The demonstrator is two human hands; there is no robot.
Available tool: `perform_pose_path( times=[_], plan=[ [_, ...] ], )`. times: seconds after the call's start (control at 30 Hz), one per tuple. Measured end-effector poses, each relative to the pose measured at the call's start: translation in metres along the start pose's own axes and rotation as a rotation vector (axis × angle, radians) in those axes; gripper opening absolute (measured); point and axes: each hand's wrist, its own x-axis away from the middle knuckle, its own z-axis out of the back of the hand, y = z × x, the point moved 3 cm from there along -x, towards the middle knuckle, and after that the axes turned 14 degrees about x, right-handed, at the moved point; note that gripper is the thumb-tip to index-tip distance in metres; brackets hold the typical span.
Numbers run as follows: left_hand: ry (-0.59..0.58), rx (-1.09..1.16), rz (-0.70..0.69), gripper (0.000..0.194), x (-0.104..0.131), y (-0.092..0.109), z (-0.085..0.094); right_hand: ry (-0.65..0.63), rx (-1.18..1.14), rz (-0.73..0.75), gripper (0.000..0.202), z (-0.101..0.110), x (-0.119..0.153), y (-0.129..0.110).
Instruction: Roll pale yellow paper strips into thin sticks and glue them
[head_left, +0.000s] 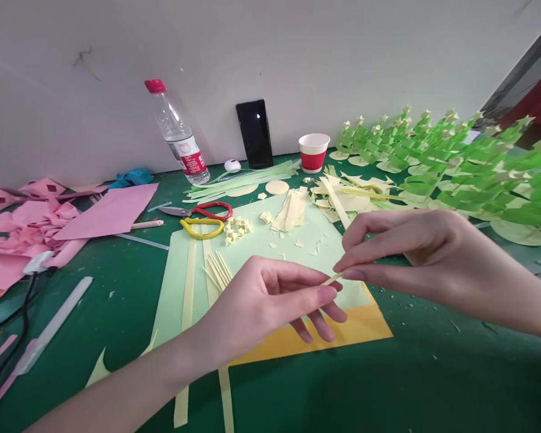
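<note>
Between my two hands is a thin, pale yellow paper piece (332, 279), rolled or folded narrow; I cannot tell which. My left hand (279, 297) pinches one end between thumb and forefinger, its other fingers loosely spread below. The opposite end sits in the pinched fingertips of my right hand (401, 246). Under my hands lies a light green sheet (256, 234) over an orange-yellow sheet (360, 325). Several thin yellow paper sticks (219, 269) rest beside my left hand. Small folded paper stars (237, 230) and short yellow strips (292, 209) lie farther back.
Red-and-yellow-handled scissors (207, 219) lie at the sheet's far left. Behind stand a water bottle (180, 138), a black phone (255, 133) and a paper cup (314, 153). Green paper plants (455, 156) crowd the right; pink paper (112, 210) and a glue stick (56, 325) lie left.
</note>
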Motion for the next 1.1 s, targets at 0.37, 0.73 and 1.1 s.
perform_pose_path(
  times=[0.37, 0.73, 1.1],
  plan=[
    [0.142, -0.068, -0.126, 0.013, -0.004, -0.005, 0.003, 0.056, 0.111, 0.05, 0.013, -0.007, 0.003, -0.001],
    [0.227, -0.132, -0.149, 0.011, -0.004, -0.006, 0.005, 0.1, 0.092, -0.027, 0.016, -0.011, 0.01, 0.005],
    [0.236, -0.202, -0.221, 0.015, -0.009, -0.015, 0.006, -0.232, 0.055, -0.358, 0.026, -0.017, 0.002, 0.021]
  ],
)
